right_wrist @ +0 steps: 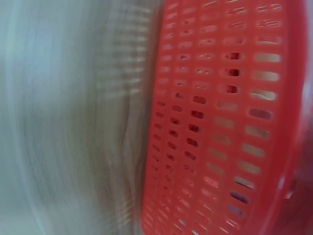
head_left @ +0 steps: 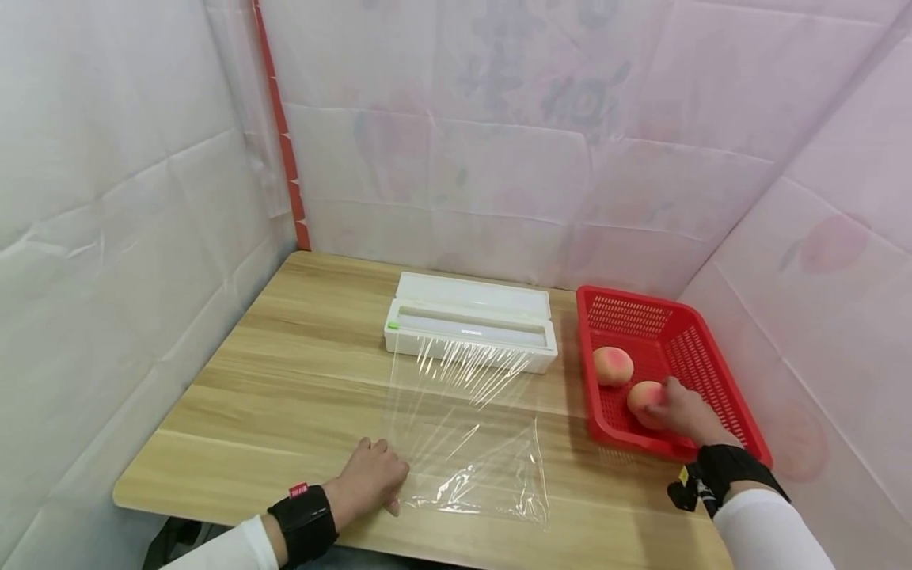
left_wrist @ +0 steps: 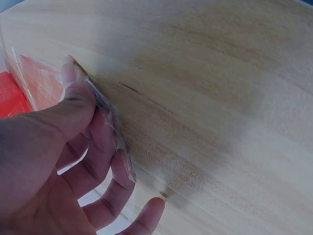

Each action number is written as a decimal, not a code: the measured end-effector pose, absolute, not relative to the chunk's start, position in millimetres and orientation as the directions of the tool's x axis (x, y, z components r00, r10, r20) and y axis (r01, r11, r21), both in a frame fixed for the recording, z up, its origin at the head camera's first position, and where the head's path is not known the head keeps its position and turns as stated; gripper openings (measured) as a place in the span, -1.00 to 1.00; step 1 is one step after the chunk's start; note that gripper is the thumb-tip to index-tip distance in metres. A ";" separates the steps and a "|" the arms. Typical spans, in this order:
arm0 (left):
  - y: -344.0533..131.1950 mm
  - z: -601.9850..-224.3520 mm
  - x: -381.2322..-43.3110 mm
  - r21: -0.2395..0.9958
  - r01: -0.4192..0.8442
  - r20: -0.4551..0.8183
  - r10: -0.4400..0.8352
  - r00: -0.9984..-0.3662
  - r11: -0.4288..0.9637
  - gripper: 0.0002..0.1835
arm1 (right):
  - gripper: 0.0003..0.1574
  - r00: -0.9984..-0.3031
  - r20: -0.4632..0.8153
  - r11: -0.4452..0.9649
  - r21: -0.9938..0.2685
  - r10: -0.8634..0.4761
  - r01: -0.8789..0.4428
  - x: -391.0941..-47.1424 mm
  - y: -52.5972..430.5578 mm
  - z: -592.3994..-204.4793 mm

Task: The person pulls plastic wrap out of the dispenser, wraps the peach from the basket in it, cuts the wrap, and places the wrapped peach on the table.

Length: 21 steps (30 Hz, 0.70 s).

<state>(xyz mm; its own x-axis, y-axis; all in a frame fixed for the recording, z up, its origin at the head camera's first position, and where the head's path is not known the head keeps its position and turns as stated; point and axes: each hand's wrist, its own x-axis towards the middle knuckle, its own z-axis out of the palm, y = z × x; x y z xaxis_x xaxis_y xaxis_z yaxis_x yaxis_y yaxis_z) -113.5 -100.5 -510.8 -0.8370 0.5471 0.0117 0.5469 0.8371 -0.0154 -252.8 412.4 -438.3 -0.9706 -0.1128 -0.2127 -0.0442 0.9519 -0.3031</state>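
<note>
A sheet of cling film stretches from a white dispenser box toward the table's front edge. My left hand pinches the film's near left corner; in the left wrist view, the bunched film edge runs between thumb and fingers. Over on the right, my right hand reaches into a red basket and grips a peach with thumb and fingers. A second peach lies beside it. In the right wrist view only the basket's slotted side shows; the hand is hidden.
The box's lid is raised at the back. White sheeting walls enclose the wooden table at the back and both sides. The basket stands close to the right wall.
</note>
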 end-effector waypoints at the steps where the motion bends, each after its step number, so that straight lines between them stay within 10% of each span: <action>1: -100.3 -510.8 -113.2 -0.017 0.547 0.010 0.547 -0.837 0.837 -0.57 | -0.07 -0.974 -0.193 0.948 -0.315 -0.117 -0.051 -251.1 412.7 -437.1; 21: -102.6 -508.1 -113.3 -0.043 0.574 0.064 0.576 -0.815 0.818 -0.54 | -0.06 -0.995 -0.090 0.612 -0.789 -0.049 0.042 -224.2 401.1 -412.5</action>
